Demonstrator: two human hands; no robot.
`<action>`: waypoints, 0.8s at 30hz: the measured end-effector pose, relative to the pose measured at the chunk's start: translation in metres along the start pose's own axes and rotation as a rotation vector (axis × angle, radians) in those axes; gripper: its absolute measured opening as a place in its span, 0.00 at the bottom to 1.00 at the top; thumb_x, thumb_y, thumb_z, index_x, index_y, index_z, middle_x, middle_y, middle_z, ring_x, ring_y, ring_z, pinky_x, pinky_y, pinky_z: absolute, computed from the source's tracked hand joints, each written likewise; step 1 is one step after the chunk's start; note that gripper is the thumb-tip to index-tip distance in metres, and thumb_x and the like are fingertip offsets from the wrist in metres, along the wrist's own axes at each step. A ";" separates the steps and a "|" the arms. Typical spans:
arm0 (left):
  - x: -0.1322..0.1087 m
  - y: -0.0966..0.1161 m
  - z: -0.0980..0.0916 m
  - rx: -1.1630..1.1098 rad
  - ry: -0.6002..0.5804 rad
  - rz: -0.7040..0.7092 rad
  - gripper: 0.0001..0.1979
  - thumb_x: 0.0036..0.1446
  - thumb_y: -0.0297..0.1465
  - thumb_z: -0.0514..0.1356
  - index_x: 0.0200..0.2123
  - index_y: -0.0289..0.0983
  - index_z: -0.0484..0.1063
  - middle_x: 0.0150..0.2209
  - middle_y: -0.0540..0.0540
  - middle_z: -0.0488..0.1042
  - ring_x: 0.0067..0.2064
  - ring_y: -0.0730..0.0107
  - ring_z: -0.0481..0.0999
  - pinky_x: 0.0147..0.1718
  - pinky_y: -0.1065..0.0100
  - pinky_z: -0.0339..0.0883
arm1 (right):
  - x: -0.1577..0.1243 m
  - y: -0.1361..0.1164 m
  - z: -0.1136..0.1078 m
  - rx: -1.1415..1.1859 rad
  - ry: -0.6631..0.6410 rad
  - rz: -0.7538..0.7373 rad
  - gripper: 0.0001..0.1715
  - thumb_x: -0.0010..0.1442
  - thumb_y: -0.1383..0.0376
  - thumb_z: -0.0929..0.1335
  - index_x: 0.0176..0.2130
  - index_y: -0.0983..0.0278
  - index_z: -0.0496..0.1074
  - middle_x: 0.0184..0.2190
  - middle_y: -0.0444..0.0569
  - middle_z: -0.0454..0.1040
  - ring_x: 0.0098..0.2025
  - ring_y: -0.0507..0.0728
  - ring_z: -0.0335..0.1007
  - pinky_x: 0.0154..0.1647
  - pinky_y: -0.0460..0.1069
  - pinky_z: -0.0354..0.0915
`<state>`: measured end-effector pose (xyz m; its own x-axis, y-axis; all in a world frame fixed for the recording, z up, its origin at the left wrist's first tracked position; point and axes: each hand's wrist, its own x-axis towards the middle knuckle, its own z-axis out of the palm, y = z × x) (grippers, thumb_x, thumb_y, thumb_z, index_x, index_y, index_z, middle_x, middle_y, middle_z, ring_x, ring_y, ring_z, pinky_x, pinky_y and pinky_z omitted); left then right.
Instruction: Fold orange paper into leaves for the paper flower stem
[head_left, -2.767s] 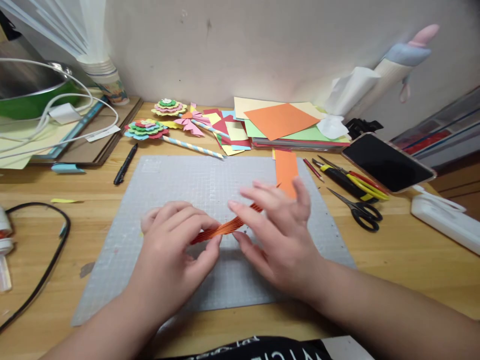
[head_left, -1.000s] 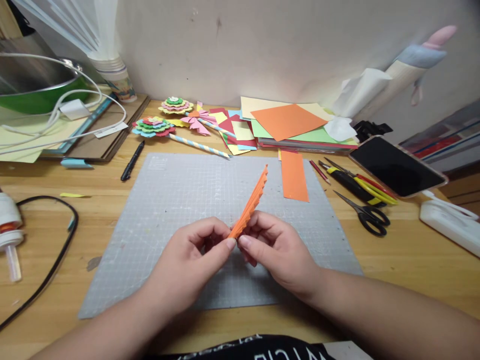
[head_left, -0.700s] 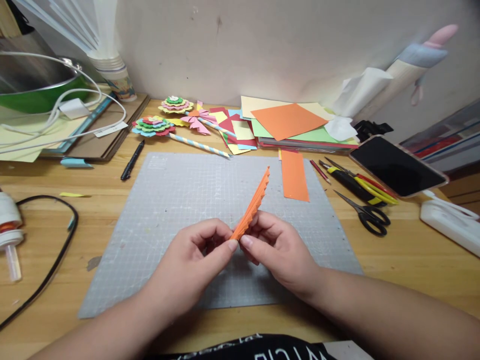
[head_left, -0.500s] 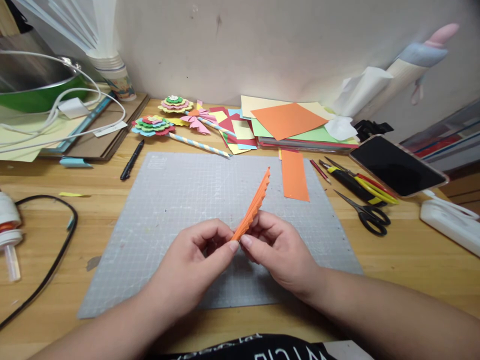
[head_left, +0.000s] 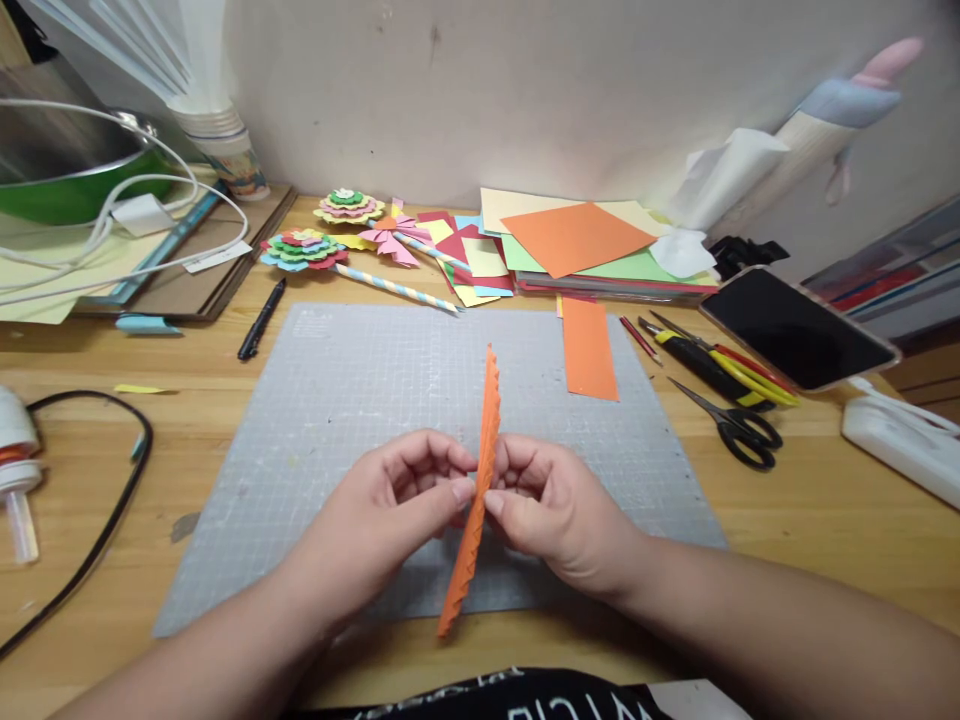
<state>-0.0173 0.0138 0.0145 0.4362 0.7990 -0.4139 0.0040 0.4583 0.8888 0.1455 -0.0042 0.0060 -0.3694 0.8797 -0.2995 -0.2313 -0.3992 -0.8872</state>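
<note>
Between my two hands stands a narrow strip of pleated orange paper (head_left: 471, 540), folded accordion-style with a zigzag edge. It rises nearly upright, its lower end leaning toward me, over the grey cutting mat (head_left: 360, 380). My left hand (head_left: 401, 495) is closed, thumb and fingertips pinching the strip's left side near its middle. From the other side my right hand (head_left: 555, 505) grips it, thumb on the near face and curled fingers behind. A flat orange paper rectangle (head_left: 590, 350) lies at the mat's upper right.
Paper flowers (head_left: 304, 250) on striped straws and coloured paper sheets (head_left: 577, 240) lie along the wall. To the right are scissors (head_left: 739, 430), pliers (head_left: 712, 365) and a phone (head_left: 799, 325). A black pen (head_left: 262, 320) and a glue gun (head_left: 16, 470) are at left.
The pleated paper has swung from a rightward slant to nearly upright. My hands now hold it around its middle instead of its lower end, and its bottom part hangs below them.
</note>
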 end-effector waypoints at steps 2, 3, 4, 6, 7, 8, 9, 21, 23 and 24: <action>0.001 0.000 -0.002 -0.070 -0.075 -0.035 0.08 0.51 0.33 0.64 0.33 0.37 0.70 0.26 0.53 0.69 0.26 0.80 0.65 0.28 0.76 0.61 | -0.001 0.000 0.000 0.015 -0.022 0.013 0.13 0.46 0.65 0.72 0.25 0.64 0.63 0.21 0.40 0.66 0.23 0.47 0.61 0.26 0.45 0.58; 0.002 -0.001 -0.002 -0.096 -0.098 -0.045 0.08 0.51 0.32 0.65 0.33 0.36 0.70 0.27 0.53 0.69 0.27 0.80 0.66 0.28 0.76 0.61 | -0.001 -0.001 0.000 0.015 -0.025 0.017 0.13 0.46 0.65 0.72 0.25 0.64 0.63 0.21 0.41 0.66 0.24 0.48 0.62 0.27 0.45 0.58; 0.002 -0.001 -0.003 -0.112 -0.109 -0.051 0.08 0.51 0.32 0.65 0.33 0.36 0.70 0.27 0.53 0.70 0.27 0.81 0.66 0.29 0.77 0.61 | -0.001 -0.001 0.000 0.013 -0.025 0.020 0.12 0.46 0.66 0.72 0.25 0.64 0.63 0.21 0.41 0.67 0.24 0.48 0.63 0.26 0.44 0.58; 0.003 -0.002 -0.003 -0.127 -0.122 -0.058 0.08 0.51 0.31 0.65 0.33 0.36 0.70 0.27 0.53 0.70 0.27 0.81 0.66 0.29 0.77 0.61 | -0.001 -0.002 0.000 0.013 -0.027 0.024 0.11 0.47 0.67 0.71 0.25 0.64 0.63 0.19 0.39 0.65 0.22 0.47 0.61 0.25 0.44 0.57; 0.003 -0.002 -0.004 -0.131 -0.126 -0.059 0.08 0.51 0.31 0.65 0.33 0.36 0.70 0.27 0.53 0.70 0.27 0.81 0.66 0.29 0.78 0.61 | -0.001 -0.002 0.000 0.014 -0.031 0.025 0.11 0.47 0.67 0.71 0.24 0.64 0.63 0.18 0.37 0.63 0.21 0.46 0.59 0.24 0.43 0.56; 0.003 -0.003 -0.004 -0.135 -0.130 -0.059 0.07 0.51 0.31 0.65 0.33 0.36 0.70 0.27 0.53 0.70 0.27 0.81 0.66 0.28 0.78 0.61 | -0.001 -0.002 -0.001 0.015 -0.034 0.024 0.11 0.47 0.68 0.71 0.24 0.64 0.62 0.17 0.36 0.61 0.19 0.45 0.56 0.23 0.43 0.56; 0.003 -0.003 -0.004 -0.135 -0.131 -0.059 0.07 0.51 0.31 0.65 0.33 0.36 0.70 0.27 0.53 0.69 0.27 0.81 0.66 0.28 0.78 0.61 | -0.001 -0.002 -0.001 0.017 -0.039 0.023 0.12 0.47 0.68 0.71 0.24 0.63 0.62 0.16 0.35 0.59 0.18 0.44 0.53 0.23 0.42 0.55; 0.003 -0.004 -0.002 -0.093 -0.098 -0.035 0.07 0.49 0.29 0.65 0.32 0.37 0.70 0.30 0.51 0.72 0.32 0.77 0.69 0.32 0.75 0.62 | -0.002 -0.002 -0.002 -0.105 0.010 0.064 0.08 0.46 0.69 0.69 0.24 0.64 0.62 0.19 0.38 0.60 0.22 0.46 0.51 0.22 0.43 0.51; 0.004 -0.003 -0.002 -0.085 -0.102 -0.018 0.06 0.50 0.28 0.64 0.32 0.37 0.70 0.30 0.51 0.72 0.33 0.76 0.70 0.33 0.75 0.63 | -0.002 -0.001 -0.002 -0.115 0.009 0.066 0.09 0.46 0.68 0.69 0.25 0.64 0.62 0.20 0.38 0.60 0.23 0.46 0.51 0.22 0.43 0.50; 0.004 -0.003 -0.001 -0.070 -0.099 -0.010 0.06 0.50 0.28 0.63 0.32 0.37 0.70 0.30 0.51 0.72 0.33 0.76 0.70 0.34 0.74 0.64 | -0.002 0.000 -0.002 -0.121 0.011 0.068 0.09 0.46 0.68 0.69 0.25 0.64 0.62 0.20 0.38 0.60 0.23 0.46 0.51 0.22 0.44 0.50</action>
<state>-0.0168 0.0158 0.0098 0.5232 0.7534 -0.3983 -0.0528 0.4951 0.8672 0.1479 -0.0054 0.0062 -0.3707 0.8547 -0.3635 -0.0956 -0.4244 -0.9004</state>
